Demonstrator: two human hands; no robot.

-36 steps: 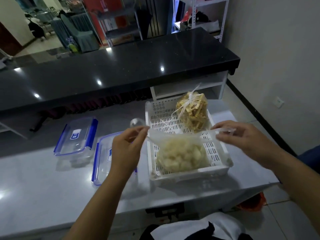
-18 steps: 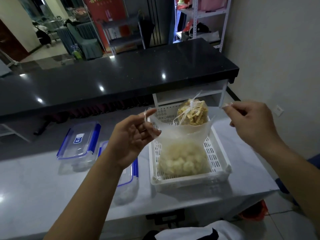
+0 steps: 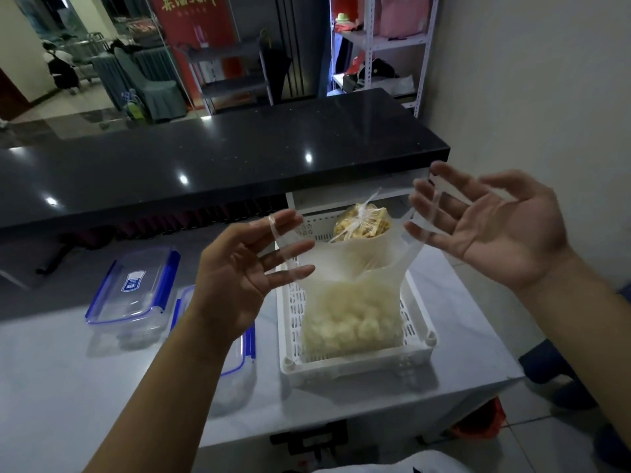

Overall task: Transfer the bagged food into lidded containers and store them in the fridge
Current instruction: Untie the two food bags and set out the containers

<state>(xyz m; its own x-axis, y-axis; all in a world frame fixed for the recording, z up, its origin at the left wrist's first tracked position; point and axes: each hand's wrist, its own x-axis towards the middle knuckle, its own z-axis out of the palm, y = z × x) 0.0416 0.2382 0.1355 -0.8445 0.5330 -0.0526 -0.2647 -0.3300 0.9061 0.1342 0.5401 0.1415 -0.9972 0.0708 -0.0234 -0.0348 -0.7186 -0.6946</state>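
Observation:
A clear plastic bag of pale food pieces (image 3: 351,322) stands in a white slotted basket (image 3: 355,365), its mouth pulled wide. My left hand (image 3: 239,271) and my right hand (image 3: 495,230) are raised on either side of it, palms facing each other and fingers spread straight. The bag's thin handles are looped over the fingers of both hands and stretched taut. Behind it in the basket lies a tied bag of yellowish strips (image 3: 362,223). Two clear containers with blue-clipped lids sit to the left, one (image 3: 133,288) in full view, the other (image 3: 239,363) partly under my left forearm.
Everything rests on a pale worktop (image 3: 68,387) whose right edge ends just past the basket. A raised black counter (image 3: 205,158) runs along the back. A wall stands close on the right, and something red (image 3: 478,421) lies on the floor below.
Both hands have risen and gone from pinching the bag's handles to spread fingers with the handles looped over them. The bag's upper part has been drawn up and wider.

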